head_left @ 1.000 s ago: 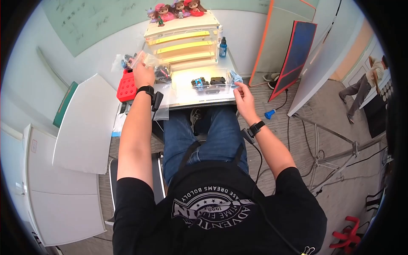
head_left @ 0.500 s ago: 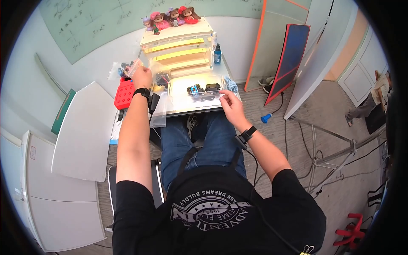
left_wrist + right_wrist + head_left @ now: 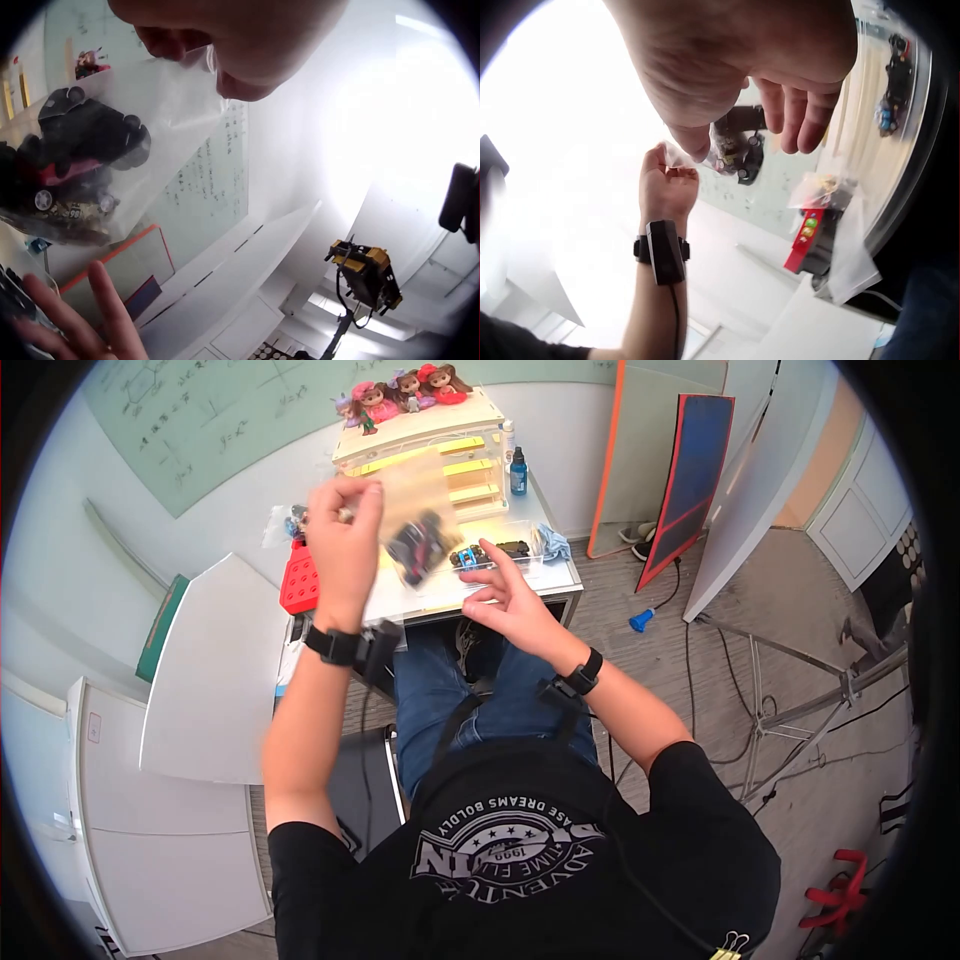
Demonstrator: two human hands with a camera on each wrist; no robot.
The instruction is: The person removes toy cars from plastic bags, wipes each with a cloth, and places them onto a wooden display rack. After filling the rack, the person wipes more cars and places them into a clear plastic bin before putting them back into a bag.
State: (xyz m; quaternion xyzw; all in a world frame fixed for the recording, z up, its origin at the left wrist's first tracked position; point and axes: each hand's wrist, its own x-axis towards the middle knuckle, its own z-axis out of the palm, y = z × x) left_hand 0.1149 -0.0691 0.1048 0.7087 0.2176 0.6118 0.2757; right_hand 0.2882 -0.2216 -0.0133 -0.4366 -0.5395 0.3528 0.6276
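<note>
My left hand (image 3: pixel 345 545) pinches the top of a clear plastic bag (image 3: pixel 415 480) and holds it up over the table. Inside the bag are dark toy cars (image 3: pixel 90 131), one with red on it and another marked 98. Close to the bag's lower right, my right hand (image 3: pixel 515 610) has its fingers spread, with nothing in them. In the right wrist view, the bag's toy cars (image 3: pixel 739 150) show behind that hand. Below, a clear tray (image 3: pixel 541 568) on the table holds a blue toy car (image 3: pixel 467 558) and a black one (image 3: pixel 514 549).
Behind the tray stands a wooden rack (image 3: pixel 475 470) with dolls (image 3: pixel 410 392) on top. A blue bottle (image 3: pixel 518 472) and a blue cloth (image 3: pixel 553 544) are at the right. At the left are a red box (image 3: pixel 300 582) and another filled plastic bag (image 3: pixel 280 528).
My left hand has lifted the bag of toy cars off the table, bringing it up and nearer. The right hand has moved left from the tray's right end toward the bag.
</note>
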